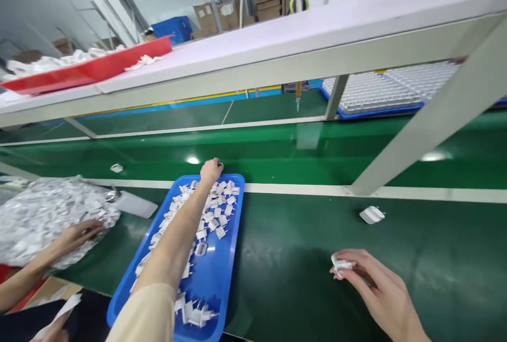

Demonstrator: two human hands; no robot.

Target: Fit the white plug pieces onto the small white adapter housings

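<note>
My left hand (211,171) reaches over the far rim of a blue tray (216,268), its fingers closed; a small bit of something shows at the fingertips, too hidden to name. Many white plug adapters (202,234) with metal pins lie loose in the tray under my forearm. On the right, just above the green table, my right hand (374,284) pinches a white plug part (343,264) between thumb and fingers. Beyond that hand, a single white plug adapter (372,215) rests on the table.
At left, a co-worker's hand (81,234) touches a clear bag of white parts (51,215). A white bottle-like object (132,202) lies beside it. One white piece (116,168) sits on the green belt (269,157). A slanted post (420,115) and shelf (277,30) stand ahead.
</note>
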